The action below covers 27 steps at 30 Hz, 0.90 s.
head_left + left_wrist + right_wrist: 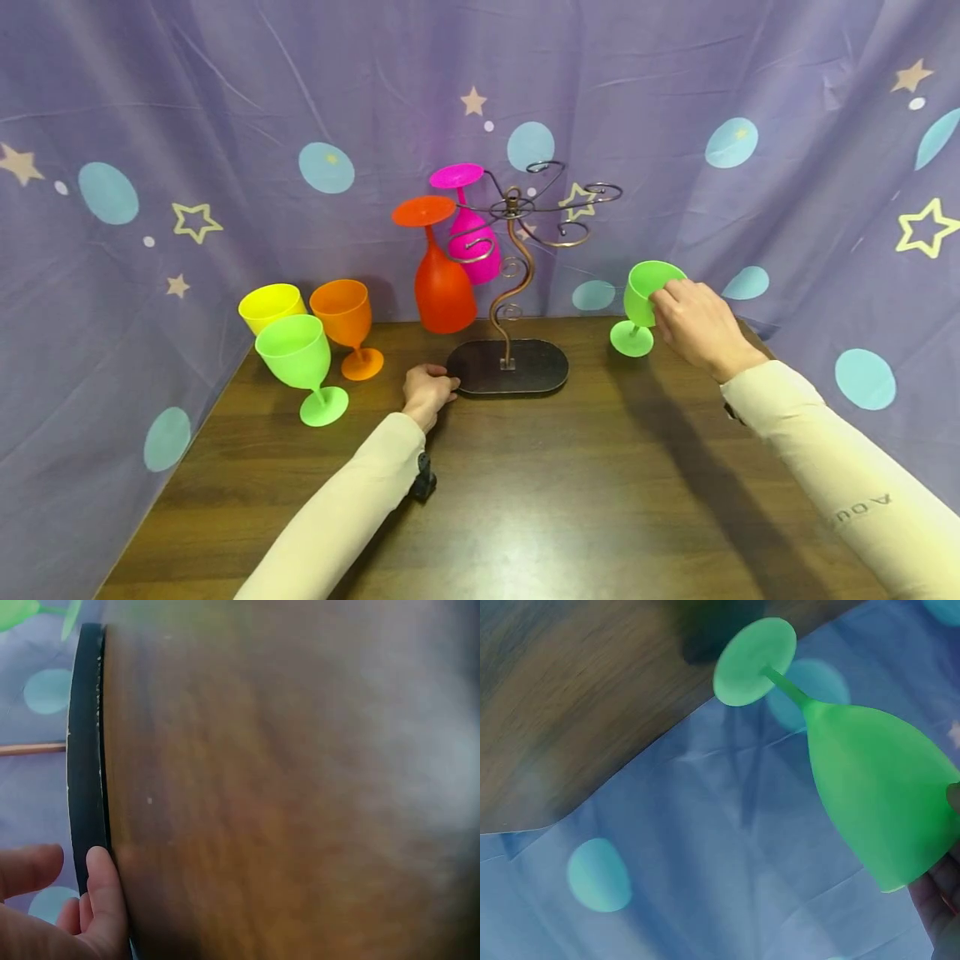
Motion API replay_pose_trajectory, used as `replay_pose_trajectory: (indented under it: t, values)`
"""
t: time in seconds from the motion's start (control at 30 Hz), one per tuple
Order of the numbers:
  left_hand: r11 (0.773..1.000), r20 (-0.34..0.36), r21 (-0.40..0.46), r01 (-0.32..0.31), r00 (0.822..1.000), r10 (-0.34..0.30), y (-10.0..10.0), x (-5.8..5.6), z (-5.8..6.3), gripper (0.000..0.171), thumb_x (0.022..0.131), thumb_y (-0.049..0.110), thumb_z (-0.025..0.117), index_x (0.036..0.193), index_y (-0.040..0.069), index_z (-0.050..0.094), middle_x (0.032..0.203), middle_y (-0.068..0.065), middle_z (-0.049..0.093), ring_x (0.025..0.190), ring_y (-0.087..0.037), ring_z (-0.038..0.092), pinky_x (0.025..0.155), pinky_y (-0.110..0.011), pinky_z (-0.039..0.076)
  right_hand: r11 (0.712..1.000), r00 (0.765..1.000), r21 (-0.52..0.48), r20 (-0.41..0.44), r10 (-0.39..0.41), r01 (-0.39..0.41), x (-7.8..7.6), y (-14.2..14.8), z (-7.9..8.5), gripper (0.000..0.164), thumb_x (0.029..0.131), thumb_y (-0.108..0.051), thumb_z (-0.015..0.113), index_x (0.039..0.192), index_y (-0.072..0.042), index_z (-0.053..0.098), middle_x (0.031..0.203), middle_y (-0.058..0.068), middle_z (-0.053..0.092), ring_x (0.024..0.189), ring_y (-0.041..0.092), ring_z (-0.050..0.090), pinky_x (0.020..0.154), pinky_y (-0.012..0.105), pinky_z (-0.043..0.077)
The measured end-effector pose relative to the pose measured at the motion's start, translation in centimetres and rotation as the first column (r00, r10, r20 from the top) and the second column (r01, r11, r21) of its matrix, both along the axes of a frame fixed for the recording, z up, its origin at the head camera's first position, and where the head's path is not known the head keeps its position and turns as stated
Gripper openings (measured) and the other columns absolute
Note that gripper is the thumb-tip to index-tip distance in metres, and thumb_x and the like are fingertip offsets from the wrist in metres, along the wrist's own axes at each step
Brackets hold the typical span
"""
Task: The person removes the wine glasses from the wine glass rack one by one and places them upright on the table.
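My right hand grips a light green goblet by its bowl near the rim. The goblet is upright at the table's far right, and the right wrist view shows its stem and round foot, with fingertips at the rim. With thumb and fingers, my left hand holds the left end of the black oval base of a metal glass rack. In the left wrist view the thumb lies along the base's edge. A red goblet and a magenta goblet hang upside down on the rack's left arms.
On the table's left stand a yellow goblet, an orange goblet and another green goblet, all upright. Curled wire arms stick out from the rack's right side. A purple patterned curtain hangs close behind the wooden table.
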<state>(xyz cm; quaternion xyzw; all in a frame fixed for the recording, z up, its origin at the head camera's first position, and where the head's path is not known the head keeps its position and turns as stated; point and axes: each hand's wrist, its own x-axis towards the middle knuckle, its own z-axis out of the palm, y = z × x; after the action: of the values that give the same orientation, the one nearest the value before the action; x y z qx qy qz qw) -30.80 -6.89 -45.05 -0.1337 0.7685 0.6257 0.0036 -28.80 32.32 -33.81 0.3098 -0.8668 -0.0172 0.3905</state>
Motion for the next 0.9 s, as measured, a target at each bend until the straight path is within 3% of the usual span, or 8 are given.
replay_pose_trajectory:
  t: [0.17, 0.33, 0.57, 0.9]
  values:
    - [1.0, 0.012, 0.002, -0.03, 0.999, 0.03, -0.2, -0.5, -0.2, 0.036, 0.076, -0.007, 0.071, 0.111, -0.009, 0.06, 0.103, -0.024, 0.059, 0.07, -0.024, 0.07, 0.065, -0.029, 0.057, 0.994, 0.992, -0.013, 0.07, -0.104, 0.105, -1.3, 1.6, 0.2, 0.014, 0.076, 0.004, 0.055, 0.069, -0.005, 0.048, 0.065, 0.008, 0.042, 0.059, 0.032, 0.045, 0.052, 0.045, 0.038]
    - [0.998, -0.024, -0.041, -0.052, 0.998, 0.051, 0.0, -0.7, -0.2, 0.037, 0.074, -0.009, 0.071, 0.109, -0.009, 0.062, 0.097, -0.023, 0.063, 0.062, -0.02, 0.068, 0.057, -0.025, 0.056, 0.979, 0.965, -0.006, 0.168, -0.201, 0.205, -2.1, 3.0, 0.6, 0.015, 0.078, 0.002, 0.055, 0.068, -0.006, 0.048, 0.065, 0.008, 0.043, 0.062, 0.036, 0.048, 0.054, 0.049, 0.04]
    - [0.992, -0.046, -0.122, -0.026, 0.999, 0.02, 0.4, -0.6, 0.2, 0.036, 0.073, -0.008, 0.071, 0.108, -0.009, 0.062, 0.095, -0.023, 0.065, 0.06, -0.019, 0.067, 0.052, -0.023, 0.054, 0.963, 0.944, -0.024, 0.209, -0.256, 0.267, -2.4, 4.8, 0.3, 0.016, 0.076, 0.004, 0.055, 0.065, -0.006, 0.048, 0.063, 0.009, 0.044, 0.061, 0.039, 0.05, 0.051, 0.052, 0.04]
    - [0.988, -0.032, -0.149, -0.032, 0.999, 0.028, 0.0, -0.5, 0.0, 0.036, 0.073, -0.006, 0.072, 0.108, -0.007, 0.063, 0.095, -0.021, 0.065, 0.059, -0.017, 0.067, 0.053, -0.024, 0.054, 0.948, 0.916, -0.039, 0.275, -0.293, 0.315, -2.6, 5.2, -0.2, 0.01, 0.078, 0.002, 0.053, 0.069, -0.002, 0.052, 0.068, 0.013, 0.049, 0.064, 0.042, 0.052, 0.054, 0.054, 0.041]
